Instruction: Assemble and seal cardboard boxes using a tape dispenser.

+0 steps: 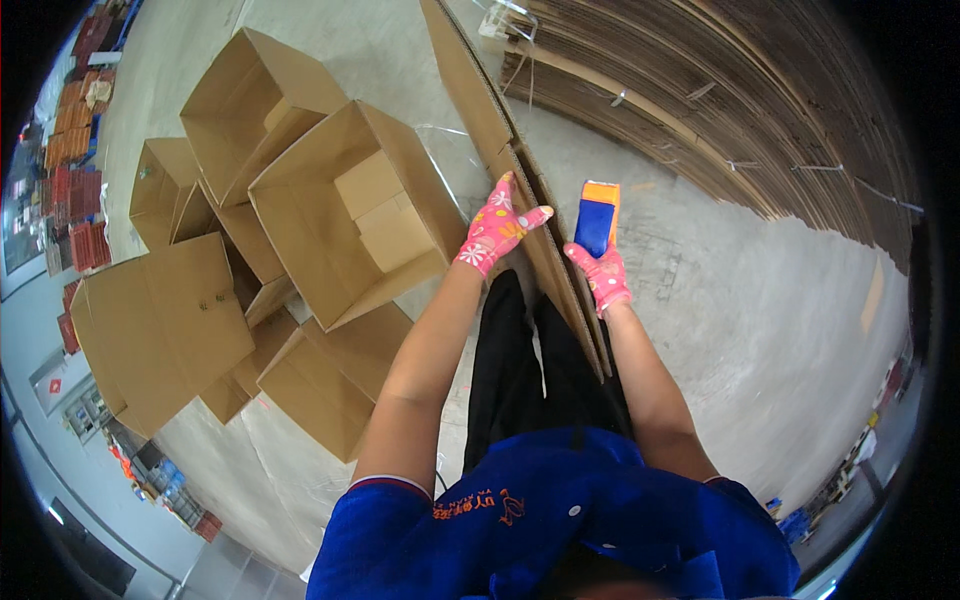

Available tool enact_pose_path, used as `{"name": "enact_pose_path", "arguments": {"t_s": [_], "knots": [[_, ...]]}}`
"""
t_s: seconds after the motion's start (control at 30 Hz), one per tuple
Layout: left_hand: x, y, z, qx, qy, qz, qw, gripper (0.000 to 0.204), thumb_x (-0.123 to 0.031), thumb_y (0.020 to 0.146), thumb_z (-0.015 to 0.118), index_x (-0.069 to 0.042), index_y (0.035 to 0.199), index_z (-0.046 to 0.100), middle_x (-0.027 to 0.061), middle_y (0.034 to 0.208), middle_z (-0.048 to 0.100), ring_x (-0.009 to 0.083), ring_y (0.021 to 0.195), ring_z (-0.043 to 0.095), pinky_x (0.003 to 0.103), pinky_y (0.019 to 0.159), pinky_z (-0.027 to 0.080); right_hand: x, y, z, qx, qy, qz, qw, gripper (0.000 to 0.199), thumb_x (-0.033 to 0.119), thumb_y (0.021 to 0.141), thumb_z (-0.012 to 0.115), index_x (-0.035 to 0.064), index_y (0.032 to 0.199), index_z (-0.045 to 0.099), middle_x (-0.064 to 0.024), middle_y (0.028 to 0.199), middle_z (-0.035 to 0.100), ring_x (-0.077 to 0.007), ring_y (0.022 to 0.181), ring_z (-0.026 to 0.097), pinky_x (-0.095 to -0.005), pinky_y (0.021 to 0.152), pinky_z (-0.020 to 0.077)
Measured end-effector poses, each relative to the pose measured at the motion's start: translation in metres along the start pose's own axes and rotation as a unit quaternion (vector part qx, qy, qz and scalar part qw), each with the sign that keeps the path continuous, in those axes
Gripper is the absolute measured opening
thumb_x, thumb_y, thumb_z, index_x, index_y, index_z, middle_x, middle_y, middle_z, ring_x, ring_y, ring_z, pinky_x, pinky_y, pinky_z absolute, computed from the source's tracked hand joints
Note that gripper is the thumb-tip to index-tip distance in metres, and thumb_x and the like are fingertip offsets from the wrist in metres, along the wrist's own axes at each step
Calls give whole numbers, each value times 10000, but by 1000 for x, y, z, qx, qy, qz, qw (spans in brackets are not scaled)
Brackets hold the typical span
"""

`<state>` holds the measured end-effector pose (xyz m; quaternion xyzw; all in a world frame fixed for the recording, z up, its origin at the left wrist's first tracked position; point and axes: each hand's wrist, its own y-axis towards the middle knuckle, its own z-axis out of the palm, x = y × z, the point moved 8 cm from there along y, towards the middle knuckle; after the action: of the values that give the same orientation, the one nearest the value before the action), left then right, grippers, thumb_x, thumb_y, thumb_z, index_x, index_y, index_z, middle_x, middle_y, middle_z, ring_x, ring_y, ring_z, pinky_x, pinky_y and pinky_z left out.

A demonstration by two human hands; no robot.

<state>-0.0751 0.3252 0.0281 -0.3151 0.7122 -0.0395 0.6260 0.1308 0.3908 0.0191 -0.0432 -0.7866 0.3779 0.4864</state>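
Observation:
A flattened cardboard box [548,240] stands on edge in front of my legs, running from the top of the view down toward me. My left hand [495,232], in a pink floral glove, grips its upper edge, with the thumb reaching across to the right side. To the right of the board, my right hand [602,275], gloved the same way, is closed around a blue-and-orange tape dispenser [597,222]. Its fingers are partly hidden behind the dispenser. Left of my left hand sits an open cardboard box [285,200], its inside facing up.
Several more opened boxes [165,320] are piled at the left. Tall stacks of flat, strapped cardboard [690,110] occupy the upper right. Grey concrete floor [740,310] spreads to the right. Red and orange crates [85,205] line the far left side.

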Motion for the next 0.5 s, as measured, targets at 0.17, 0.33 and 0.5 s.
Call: {"name": "enact_pose_path", "arguments": {"t_s": [0.17, 0.33, 0.5], "knots": [[-12, -19, -14, -112, 149, -77, 979, 785, -295, 778, 640, -2, 1381, 232, 260, 1283, 465, 367, 1133, 513, 402, 935, 412, 27, -11, -35, -166, -168, -53, 970, 634, 467, 686, 763, 26, 1101, 576, -115, 938, 663, -253, 851, 622, -374, 806, 450], [-18, -22, -26, -199, 129, -164, 958, 708, -242, 801, 594, 52, 1345, 249, 286, 1108, 564, 374, 1010, 587, 399, 808, 499, 64, -41, -2, -307, -485, -209, 792, 674, 569, 678, 676, 51, 1101, 590, -121, 861, 645, -272, 808, 611, -429, 758, 376], [37, -30, -26, -156, -95, -186, 965, 608, -183, 843, 556, 61, 1325, 277, 213, 1025, 592, 259, 774, 628, 364, 530, 548, 48, -35, 21, -190, -496, -122, 838, 624, 474, 709, 680, 114, 1195, 525, -105, 1055, 625, -271, 973, 591, -482, 870, 341]]}}
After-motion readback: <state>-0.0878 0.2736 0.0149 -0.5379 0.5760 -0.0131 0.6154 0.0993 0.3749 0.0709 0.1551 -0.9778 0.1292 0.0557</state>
